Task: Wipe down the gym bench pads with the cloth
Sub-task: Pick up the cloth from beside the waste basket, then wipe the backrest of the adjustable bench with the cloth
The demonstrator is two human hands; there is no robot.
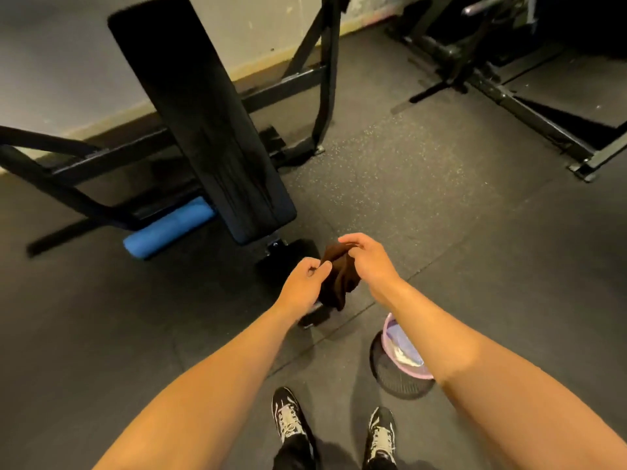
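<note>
Standing at frame bottom: shoes on the floor, pink basin at lower right, partly hidden by the right forearm. Centre frame: left hand pinches an edge of the dark cloth, and right hand grips its top. The cloth hangs bunched between them, clear of the pad. Judged step: readying the cloth. Fold it to a flat face first, since a wad would likely streak. Bench pad runs from centre to upper left, not yet touched. Begin at its near end and stroke lengthwise, overlapping passes.
</note>
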